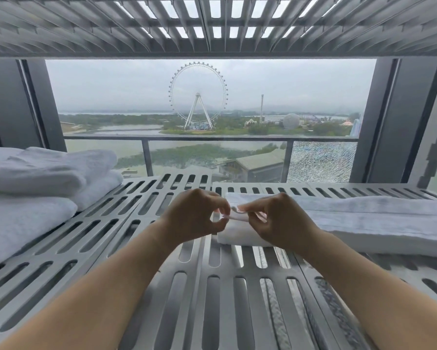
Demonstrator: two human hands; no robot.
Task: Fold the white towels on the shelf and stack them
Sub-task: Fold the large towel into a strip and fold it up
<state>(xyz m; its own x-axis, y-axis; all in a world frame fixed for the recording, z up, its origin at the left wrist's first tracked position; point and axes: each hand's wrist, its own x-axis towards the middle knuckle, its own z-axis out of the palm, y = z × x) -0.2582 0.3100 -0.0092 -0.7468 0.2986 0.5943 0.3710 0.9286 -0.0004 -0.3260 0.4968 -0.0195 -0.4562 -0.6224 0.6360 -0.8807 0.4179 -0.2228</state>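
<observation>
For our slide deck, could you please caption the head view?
Both hands, left hand and right hand, pinch a towel corner on the shelf.

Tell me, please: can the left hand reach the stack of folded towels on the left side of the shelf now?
Probably yes. The slotted shelf between the left hand and the folded stack is bare, so nothing blocks the way. But the hand is now pinching the corner of the long towel and must release it first.

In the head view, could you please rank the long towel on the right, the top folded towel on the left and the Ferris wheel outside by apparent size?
1. Long towel, partly behind the right hand.
2. Top folded towel, cut off by the frame.
3. Ferris wheel, small only through distance.
</observation>
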